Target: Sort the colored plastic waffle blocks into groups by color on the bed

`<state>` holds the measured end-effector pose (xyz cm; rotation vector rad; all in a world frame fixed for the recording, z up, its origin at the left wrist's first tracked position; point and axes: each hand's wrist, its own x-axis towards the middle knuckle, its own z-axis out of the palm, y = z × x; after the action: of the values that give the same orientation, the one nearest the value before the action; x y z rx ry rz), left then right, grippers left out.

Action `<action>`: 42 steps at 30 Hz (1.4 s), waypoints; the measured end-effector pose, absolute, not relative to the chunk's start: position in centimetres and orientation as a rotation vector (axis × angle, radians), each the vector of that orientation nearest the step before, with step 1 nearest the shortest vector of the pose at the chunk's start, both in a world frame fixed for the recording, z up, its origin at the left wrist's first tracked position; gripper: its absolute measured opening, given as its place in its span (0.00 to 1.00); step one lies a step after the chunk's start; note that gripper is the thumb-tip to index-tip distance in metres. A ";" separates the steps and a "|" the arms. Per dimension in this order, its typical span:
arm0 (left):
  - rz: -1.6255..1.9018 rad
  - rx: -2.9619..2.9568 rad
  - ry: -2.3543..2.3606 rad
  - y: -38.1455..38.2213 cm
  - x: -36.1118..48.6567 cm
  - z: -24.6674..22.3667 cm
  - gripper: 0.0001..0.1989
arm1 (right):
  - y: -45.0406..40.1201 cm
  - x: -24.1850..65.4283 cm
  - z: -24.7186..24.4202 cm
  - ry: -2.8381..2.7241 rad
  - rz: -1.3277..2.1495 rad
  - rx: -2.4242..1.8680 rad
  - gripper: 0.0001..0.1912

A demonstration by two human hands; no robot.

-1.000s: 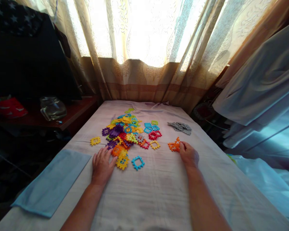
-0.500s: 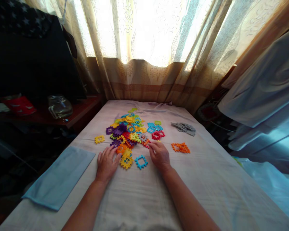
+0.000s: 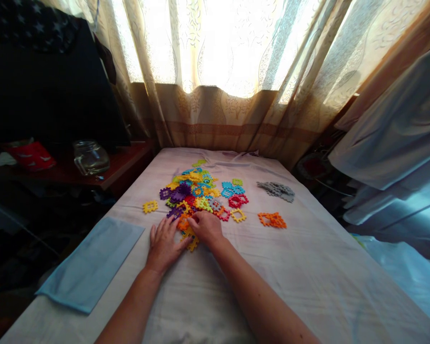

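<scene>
Interlocking plastic pieces in many colours lie in a pile, with purple pieces (image 3: 181,192) at its left side and yellow ones (image 3: 193,177) towards the back. My left hand (image 3: 164,243) rests at the pile's near left edge, fingers spread, beside a yellow piece (image 3: 192,242). Close to it, my right hand (image 3: 207,227) is bent over the near edge of the pile, its fingers closed by an orange piece (image 3: 182,222); what they hold, if anything, is hidden. A yellow square frame (image 3: 238,215) lies right of my right hand.
Orange pieces (image 3: 272,220) and a grey heap (image 3: 277,190) lie to the right. A blue cloth (image 3: 93,263) covers the table's left side. A glass jug (image 3: 91,157) stands on the side cabinet.
My right hand has moved left to the near edge of the pile, beside my left hand, and its fingers have closed. The blue square frame is no longer visible; the yellow frame is uncovered.
</scene>
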<state>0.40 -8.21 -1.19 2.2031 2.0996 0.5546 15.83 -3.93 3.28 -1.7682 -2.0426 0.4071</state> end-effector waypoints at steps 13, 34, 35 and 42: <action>0.684 2.244 2.136 -8.1 0.4 -2.1 0.37 | -1.9 21.8 3.1 -1.317 1.012 -1.413 0.12; 0.583 2.575 1.751 -8.5 0.9 -1.9 0.32 | -5.1 34.2 3.7 -0.931 1.120 -1.426 0.13; 0.583 2.574 1.752 -8.5 0.9 -1.9 0.32 | -5.2 33.4 3.7 -1.014 1.181 -1.400 0.13; 0.608 2.577 1.741 -8.5 0.8 -2.0 0.31 | -4.6 31.6 2.9 -1.151 1.079 -1.512 0.14</action>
<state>0.80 -8.50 -2.02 2.5774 1.7408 0.6084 31.56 -4.65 2.94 -1.5120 -1.1511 1.0793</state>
